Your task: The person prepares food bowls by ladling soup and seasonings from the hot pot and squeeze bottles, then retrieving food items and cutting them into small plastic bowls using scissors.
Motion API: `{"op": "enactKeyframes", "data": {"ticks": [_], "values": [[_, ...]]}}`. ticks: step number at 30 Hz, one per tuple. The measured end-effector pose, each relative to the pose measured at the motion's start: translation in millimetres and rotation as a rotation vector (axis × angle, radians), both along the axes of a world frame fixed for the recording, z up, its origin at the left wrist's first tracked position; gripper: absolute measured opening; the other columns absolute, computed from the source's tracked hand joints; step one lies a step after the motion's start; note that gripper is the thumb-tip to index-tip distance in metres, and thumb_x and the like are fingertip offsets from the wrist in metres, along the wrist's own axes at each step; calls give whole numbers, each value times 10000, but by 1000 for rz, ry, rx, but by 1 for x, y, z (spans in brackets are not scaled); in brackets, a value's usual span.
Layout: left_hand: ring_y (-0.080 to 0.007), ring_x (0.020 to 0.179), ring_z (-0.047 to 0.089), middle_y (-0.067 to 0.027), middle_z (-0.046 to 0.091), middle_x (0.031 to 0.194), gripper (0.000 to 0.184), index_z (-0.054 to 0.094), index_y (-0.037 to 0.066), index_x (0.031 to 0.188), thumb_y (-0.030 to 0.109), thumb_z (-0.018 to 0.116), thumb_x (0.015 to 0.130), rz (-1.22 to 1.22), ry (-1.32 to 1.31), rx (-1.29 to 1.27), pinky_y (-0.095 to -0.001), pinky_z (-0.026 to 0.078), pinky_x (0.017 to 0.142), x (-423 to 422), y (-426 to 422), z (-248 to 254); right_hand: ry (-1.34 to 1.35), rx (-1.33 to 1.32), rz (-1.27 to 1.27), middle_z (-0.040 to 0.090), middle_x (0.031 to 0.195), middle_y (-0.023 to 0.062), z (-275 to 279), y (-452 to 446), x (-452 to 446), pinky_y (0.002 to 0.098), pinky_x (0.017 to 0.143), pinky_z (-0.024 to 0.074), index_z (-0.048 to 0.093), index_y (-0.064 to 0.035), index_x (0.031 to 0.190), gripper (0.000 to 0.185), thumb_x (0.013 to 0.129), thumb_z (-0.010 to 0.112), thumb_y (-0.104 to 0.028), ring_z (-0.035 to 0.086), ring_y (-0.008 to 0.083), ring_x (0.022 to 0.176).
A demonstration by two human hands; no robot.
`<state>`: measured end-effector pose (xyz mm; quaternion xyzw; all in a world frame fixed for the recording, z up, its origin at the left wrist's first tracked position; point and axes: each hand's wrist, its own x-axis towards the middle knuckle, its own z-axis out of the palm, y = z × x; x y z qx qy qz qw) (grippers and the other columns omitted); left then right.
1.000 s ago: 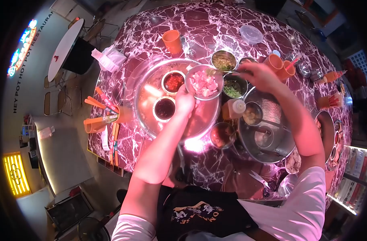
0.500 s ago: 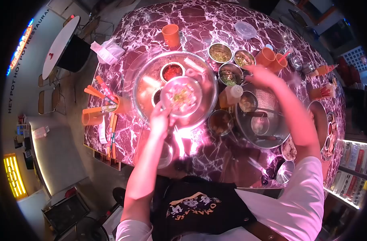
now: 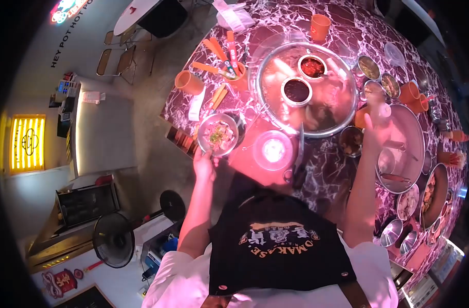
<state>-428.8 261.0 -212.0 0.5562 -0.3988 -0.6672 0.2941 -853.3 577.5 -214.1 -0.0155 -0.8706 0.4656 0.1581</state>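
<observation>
My left hand grips the near rim of a metal bowl of pale pieces topped with chopped green. The bowl is raised at the table's left edge. My right hand, blurred, is at a squeeze bottle with a pale cap; whether its fingers close on the bottle is unclear. Between my hands a clear bowl with bright contents rests on a pinkish board. Beyond it is a wide round pot with food in broth, holding a cup of red sauce and one of dark sauce.
A large metal basin with utensils stands right of the pot, near small seasoning bowls. Orange cups and chopsticks occupy the left edge. More food bowls line the right. A standing fan is behind on the left.
My left hand has carried the bowl from over the pot to the table's left edge. My right hand has moved from the seasoning bowls toward the squeeze bottle. The camera view has turned.
</observation>
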Motion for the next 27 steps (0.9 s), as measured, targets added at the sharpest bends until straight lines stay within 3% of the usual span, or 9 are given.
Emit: {"op": "enactKeyframes", "data": {"ticks": [6, 11, 14, 16, 17, 18, 20, 24, 27], "values": [[-104, 512, 551, -78, 655, 799, 376, 443, 116, 1373, 39, 431, 1005, -135, 144, 64, -201, 400, 412, -17, -39, -44, -35, 262, -91, 680, 1046, 148, -24, 1, -34, 411, 933, 473, 615, 3, 1103, 596, 734, 846, -405, 634, 293, 1053], [-154, 598, 628, -114, 678, 837, 358, 395, 130, 1392, 285, 356, 1072, -442, 137, 280, -261, 506, 520, -25, -54, -54, 67, -77, 230, 652, 1141, 77, 96, -18, 63, 318, 914, 499, 559, -5, 1186, 397, 861, 759, -113, 633, 169, 1014], [-151, 614, 632, -119, 687, 866, 401, 435, 118, 1359, 372, 405, 1050, -544, 111, 335, -246, 502, 540, -1, -64, -58, -57, -497, 323, 626, 1166, 65, 121, -58, 124, 322, 882, 504, 546, -29, 1286, 488, 902, 704, -285, 610, 171, 1026], [-144, 610, 628, -114, 688, 863, 403, 465, 106, 1338, 377, 423, 1043, -623, 83, 316, -239, 492, 539, 25, -78, -56, -215, -208, 409, 620, 1163, 63, 106, -97, 175, 319, 867, 513, 532, -50, 1307, 485, 909, 689, -278, 615, 163, 980], [-137, 607, 624, -109, 689, 861, 407, 496, 94, 1316, 383, 441, 1035, -683, 42, 281, -231, 483, 538, 42, -86, -57, -403, -178, 520, 642, 974, 51, 85, -109, 188, 261, 687, 540, 528, -58, 1259, 479, 864, 743, -222, 629, 114, 759], [-119, 592, 609, -93, 688, 846, 395, 550, 76, 1268, 377, 465, 1027, -679, 40, 231, -217, 463, 531, 62, -93, -61, -619, -66, 610, 640, 1119, 53, 93, -135, 212, 306, 849, 514, 495, -80, 1378, 582, 869, 727, -243, 626, 158, 933], [-100, 579, 594, -73, 680, 801, 357, 607, 57, 1189, 353, 509, 1015, -608, 14, 180, -213, 455, 520, 102, -109, -70, -723, 167, 885, 684, 971, 95, 98, -175, 233, 316, 690, 539, 537, -22, 1289, 603, 814, 783, -300, 673, 165, 780], [-93, 539, 571, -67, 669, 747, 281, 623, 68, 1157, 288, 573, 989, -318, -44, 170, -209, 428, 480, 194, -138, -106, -614, 1186, 1140, 695, 1033, 231, 88, -241, 230, 430, 822, 526, 680, 17, 1101, 658, 745, 768, -529, 686, 352, 949], [-109, 547, 570, -73, 658, 729, 280, 623, 55, 1116, 297, 581, 981, -48, -146, 149, -225, 419, 474, 271, -147, -167, -634, 1400, 1216, 706, 960, 218, 77, -279, 223, 415, 815, 528, 721, 11, 988, 602, 747, 761, -539, 691, 328, 923]]}}
